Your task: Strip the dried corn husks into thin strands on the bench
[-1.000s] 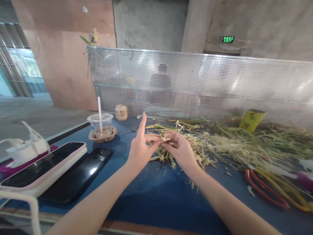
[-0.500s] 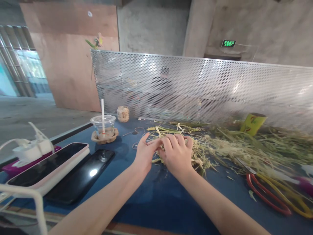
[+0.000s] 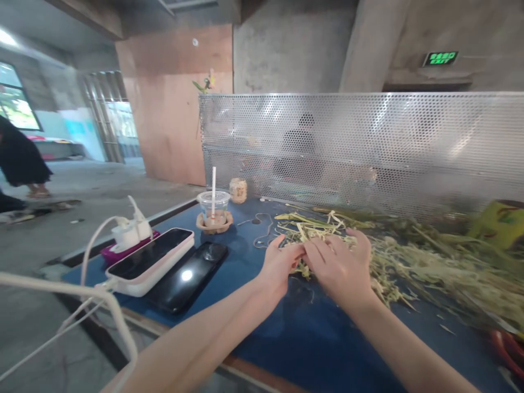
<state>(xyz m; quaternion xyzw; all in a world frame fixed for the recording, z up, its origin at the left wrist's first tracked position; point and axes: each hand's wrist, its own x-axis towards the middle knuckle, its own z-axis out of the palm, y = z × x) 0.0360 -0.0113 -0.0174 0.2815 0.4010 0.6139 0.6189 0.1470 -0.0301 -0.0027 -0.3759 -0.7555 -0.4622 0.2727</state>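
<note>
Both hands meet over a pile of pale green, dried-looking plant strands [image 3: 311, 229] on the blue tabletop. My left hand [image 3: 280, 267] comes in from the left with its thumb raised. Its fingers are closed on the near edge of the strands, their tips partly hidden behind the other hand. My right hand [image 3: 339, 267] lies across the strands from the right, fingers bent down and closed over them. The two hands touch at the fingertips. Loose strands stick out beyond both hands, mostly at the far side and to the right.
To the left are a black phone [image 3: 190, 275], a phone in a thick white case [image 3: 151, 262], a purple power strip [image 3: 123, 248] with cables, and a straw cup [image 3: 213, 207]. More plant strands [image 3: 446, 267], red handles [image 3: 510, 349] and a yellow-green container [image 3: 501, 224] lie right. Perforated metal panel [image 3: 360, 142] behind.
My view has swung left, so the table things appear farther right and a person's dark clothing shows at the left edge. My hands stay together on the strands.
</note>
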